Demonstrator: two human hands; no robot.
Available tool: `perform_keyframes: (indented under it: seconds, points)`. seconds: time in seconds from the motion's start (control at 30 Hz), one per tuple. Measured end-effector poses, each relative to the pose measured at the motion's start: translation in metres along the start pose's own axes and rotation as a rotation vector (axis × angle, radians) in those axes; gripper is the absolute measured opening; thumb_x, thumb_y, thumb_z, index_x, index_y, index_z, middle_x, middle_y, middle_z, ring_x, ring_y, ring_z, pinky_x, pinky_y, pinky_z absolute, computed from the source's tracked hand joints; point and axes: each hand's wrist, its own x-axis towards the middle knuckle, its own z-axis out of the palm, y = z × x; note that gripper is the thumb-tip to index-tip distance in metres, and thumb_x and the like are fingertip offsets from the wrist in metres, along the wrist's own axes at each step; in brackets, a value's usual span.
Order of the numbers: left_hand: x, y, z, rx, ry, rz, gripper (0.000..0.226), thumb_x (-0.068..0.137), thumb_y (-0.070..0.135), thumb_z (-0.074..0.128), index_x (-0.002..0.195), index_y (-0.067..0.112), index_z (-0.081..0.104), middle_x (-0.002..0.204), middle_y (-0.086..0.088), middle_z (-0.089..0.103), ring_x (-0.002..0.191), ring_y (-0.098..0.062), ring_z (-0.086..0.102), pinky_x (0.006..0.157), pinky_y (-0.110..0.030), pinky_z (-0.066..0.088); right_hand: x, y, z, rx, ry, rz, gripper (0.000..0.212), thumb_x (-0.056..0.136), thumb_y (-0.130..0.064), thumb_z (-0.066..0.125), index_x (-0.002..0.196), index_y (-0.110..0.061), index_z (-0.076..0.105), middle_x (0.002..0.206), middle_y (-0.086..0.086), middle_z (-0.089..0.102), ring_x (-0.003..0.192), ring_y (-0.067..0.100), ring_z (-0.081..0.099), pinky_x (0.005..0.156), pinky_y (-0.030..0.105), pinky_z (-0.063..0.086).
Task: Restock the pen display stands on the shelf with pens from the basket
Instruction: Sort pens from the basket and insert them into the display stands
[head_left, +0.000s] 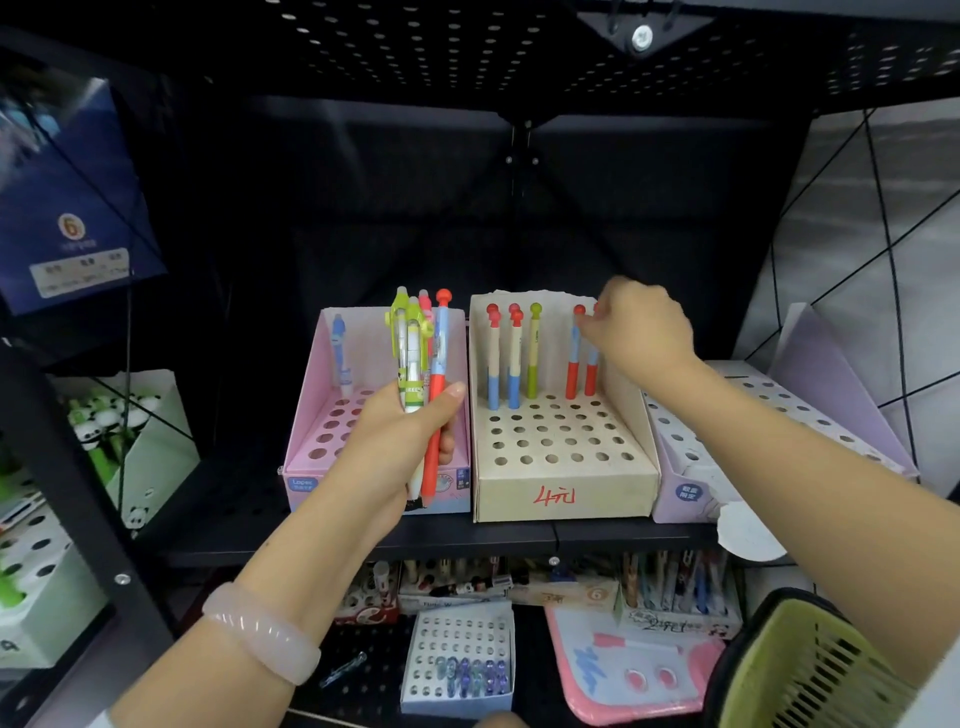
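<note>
A black metal rack (519, 535) fills the view, its back panel (467, 218) dark and unlit. The shelf board overhead (467, 47) is perforated with rows of small round holes (a silver bolt (642, 36) sits in a triangular bracket there). Thin black diagonal braces (878, 208) cross the right side, with a pale grey wall (919, 171) behind them.

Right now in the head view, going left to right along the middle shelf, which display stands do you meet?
Pink stand → beige stand marked in red → pale purple stand.
</note>
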Motion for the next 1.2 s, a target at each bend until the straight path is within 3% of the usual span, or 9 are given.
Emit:
perform_keyframes:
  seconds: [0.07, 0.13, 0.23, 0.43, 0.57, 0.73, 0.87, 1.03, 1.2]
  points:
    - [-0.001, 0.002, 0.003, -0.011, -0.009, 0.002, 0.009, 0.087, 0.022, 0.063, 0.086, 0.015, 0.057, 0.05, 0.007, 0.055, 0.045, -0.006, 0.051, 0.048, -0.021, 0.048, -0.013, -0.016, -0.004, 0.348, -0.117, -0.113, 0.02, 0.09, -0.033, 0.055, 0.084, -0.015, 0.061, 0.078, 0.001, 0.063, 0.071, 0.014, 0.059, 0.064, 0.026, 0.046]
    - [-0.003, 0.003, 0.008, -0.019, -0.031, 0.003, 0.008, 0.087, 0.022, 0.063, 0.087, 0.015, 0.058, 0.05, 0.008, 0.055, 0.045, -0.006, 0.05, 0.046, -0.02, 0.046, -0.03, -0.037, -0.006, 0.632, -0.394, -0.167, 0.021, 0.092, -0.036, 0.054, 0.085, -0.02, 0.065, 0.076, -0.007, 0.064, 0.065, 0.0, 0.058, 0.058, 0.015, 0.048]
    - [-0.009, 0.005, 0.013, -0.014, -0.069, 0.018, 0.005, 0.088, 0.021, 0.062, 0.087, 0.018, 0.058, 0.052, 0.007, 0.054, 0.046, -0.006, 0.05, 0.045, -0.02, 0.046, -0.046, -0.055, -0.003, 0.842, -0.625, -0.175, 0.019, 0.092, -0.035, 0.055, 0.085, -0.022, 0.067, 0.08, -0.007, 0.064, 0.069, 0.002, 0.057, 0.059, 0.013, 0.049]
    - [-0.016, 0.011, 0.015, -0.029, -0.107, -0.009, 0.018, 0.091, 0.027, 0.056, 0.091, 0.01, 0.059, 0.056, 0.004, 0.061, 0.047, -0.008, 0.054, 0.046, -0.02, 0.048, -0.052, -0.055, 0.004, 1.003, -0.519, -0.126, 0.018, 0.093, -0.022, 0.056, 0.079, -0.012, 0.06, 0.074, 0.002, 0.058, 0.064, 0.006, 0.055, 0.056, 0.015, 0.048]
    - [-0.017, 0.013, 0.013, -0.089, -0.065, -0.047, 0.018, 0.097, 0.02, 0.046, 0.104, 0.004, 0.05, 0.06, 0.0, 0.066, 0.042, -0.01, 0.049, 0.041, -0.021, 0.044, -0.031, -0.035, -0.009, 1.114, -0.245, 0.003, 0.018, 0.097, -0.021, 0.049, 0.084, -0.012, 0.057, 0.07, 0.0, 0.062, 0.055, 0.004, 0.06, 0.053, 0.015, 0.05]
    - [-0.016, 0.013, 0.011, -0.109, -0.027, -0.056, 0.012, 0.097, 0.014, 0.043, 0.106, 0.005, 0.044, 0.06, 0.001, 0.067, 0.041, -0.009, 0.049, 0.038, -0.019, 0.04, -0.007, 0.008, -0.014, 0.555, 0.112, -0.105, 0.012, 0.096, -0.025, 0.05, 0.092, -0.014, 0.049, 0.076, 0.001, 0.064, 0.064, 0.01, 0.065, 0.063, 0.028, 0.057]
    - [-0.016, 0.011, 0.011, -0.07, -0.025, -0.047, 0.026, 0.096, 0.01, 0.042, 0.117, -0.004, 0.044, 0.058, 0.003, 0.066, 0.042, -0.009, 0.051, 0.038, -0.018, 0.04, -0.008, 0.024, 0.001, 0.303, 0.087, -0.132, 0.018, 0.096, -0.026, 0.049, 0.096, -0.008, 0.049, 0.079, 0.009, 0.064, 0.069, 0.024, 0.066, 0.067, 0.045, 0.056]
    - [-0.016, 0.007, 0.009, -0.025, -0.043, -0.052, 0.033, 0.095, 0.009, 0.041, 0.121, -0.011, 0.043, 0.05, 0.004, 0.061, 0.04, -0.008, 0.05, 0.038, -0.018, 0.04, -0.009, 0.023, 0.008, 0.295, 0.016, -0.146, 0.019, 0.096, -0.027, 0.048, 0.099, -0.008, 0.051, 0.08, 0.008, 0.065, 0.07, 0.022, 0.067, 0.068, 0.043, 0.057]
    - [-0.015, 0.008, 0.007, -0.049, -0.021, -0.012, 0.023, 0.095, 0.008, 0.044, 0.113, -0.006, 0.048, 0.059, 0.002, 0.065, 0.044, -0.008, 0.054, 0.041, -0.019, 0.044, -0.01, 0.018, 0.02, 0.064, -0.221, -0.121, 0.02, 0.096, -0.02, 0.048, 0.088, -0.004, 0.057, 0.086, 0.016, 0.068, 0.082, 0.027, 0.064, 0.082, 0.043, 0.052]
